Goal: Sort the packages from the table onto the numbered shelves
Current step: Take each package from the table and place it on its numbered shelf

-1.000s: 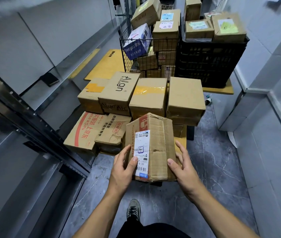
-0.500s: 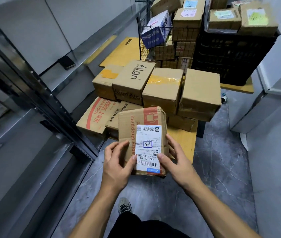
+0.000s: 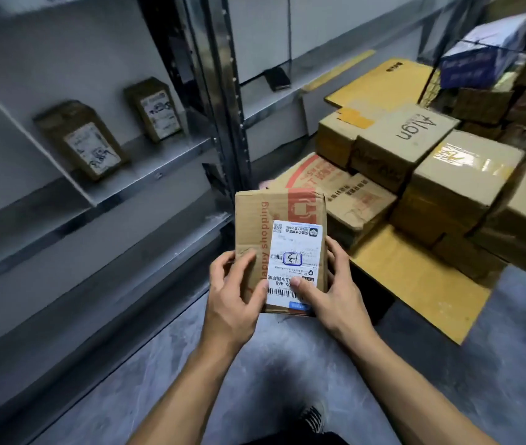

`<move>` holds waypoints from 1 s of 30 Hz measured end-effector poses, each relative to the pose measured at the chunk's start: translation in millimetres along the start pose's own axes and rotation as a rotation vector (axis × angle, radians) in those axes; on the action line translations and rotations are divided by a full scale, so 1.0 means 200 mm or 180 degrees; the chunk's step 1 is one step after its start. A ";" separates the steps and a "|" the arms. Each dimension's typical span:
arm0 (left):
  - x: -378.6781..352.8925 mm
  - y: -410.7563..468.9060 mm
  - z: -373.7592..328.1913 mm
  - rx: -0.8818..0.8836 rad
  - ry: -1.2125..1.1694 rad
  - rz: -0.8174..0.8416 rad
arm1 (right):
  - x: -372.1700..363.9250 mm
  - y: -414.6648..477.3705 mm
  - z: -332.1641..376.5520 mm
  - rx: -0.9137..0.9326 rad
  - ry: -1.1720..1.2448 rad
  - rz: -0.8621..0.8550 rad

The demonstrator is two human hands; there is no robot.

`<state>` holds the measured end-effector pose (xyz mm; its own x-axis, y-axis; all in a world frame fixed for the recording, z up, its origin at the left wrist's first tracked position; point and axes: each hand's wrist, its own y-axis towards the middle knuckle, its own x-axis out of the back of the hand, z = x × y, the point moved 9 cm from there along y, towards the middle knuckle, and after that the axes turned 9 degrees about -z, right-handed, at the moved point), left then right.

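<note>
I hold a small cardboard package (image 3: 263, 226) with red print and a white shipping label facing me, in front of my chest. My left hand (image 3: 234, 303) grips its lower left side, thumb on the label's edge. My right hand (image 3: 332, 293) grips its lower right side, thumb pressed on the label. To the right, a low yellow table (image 3: 415, 284) carries a stack of brown boxes (image 3: 454, 181). On the left stands a grey metal shelf (image 3: 159, 168) with two small packages (image 3: 88, 142) upright on it.
A dark metal upright (image 3: 223, 101) divides the shelving. A wire basket and crate with more parcels (image 3: 486, 56) stand at the far right, blurred. A dark flat object (image 3: 277, 78) lies on a shelf behind the upright. Grey tiled floor (image 3: 271, 374) lies below, with my shoe (image 3: 314, 415) visible.
My view has swung left toward the shelves, so the two shelved packages have come into sight. The package has stayed in both hands, its label now fully facing me.
</note>
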<state>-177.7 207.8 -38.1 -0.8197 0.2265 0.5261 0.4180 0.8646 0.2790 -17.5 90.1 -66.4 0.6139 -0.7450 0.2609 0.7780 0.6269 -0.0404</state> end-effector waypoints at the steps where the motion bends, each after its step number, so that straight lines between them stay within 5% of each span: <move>1: 0.08 0.00 0.03 0.0034 0.0015 -0.0090 | -0.07 -0.02 0.05 0.0081 0.0030 0.0042; 12: 1.22 -0.05 0.24 -0.0096 0.0445 -0.0887 | -0.91 -0.31 0.62 0.0730 0.0628 0.0653; 21: 2.09 -0.22 0.39 0.0044 0.1974 -0.1176 | -1.50 -0.63 1.02 0.1024 0.1164 0.1188; 30: 2.58 -0.09 0.28 0.0042 0.2773 -0.1428 | -1.73 -0.69 1.58 0.1546 0.1479 0.1322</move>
<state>-630.6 334.3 183.5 -0.3233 -0.5303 0.7838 0.1294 0.7957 0.5917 -379.4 333.2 154.7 0.9176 -0.3797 -0.1173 0.3931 0.8242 0.4076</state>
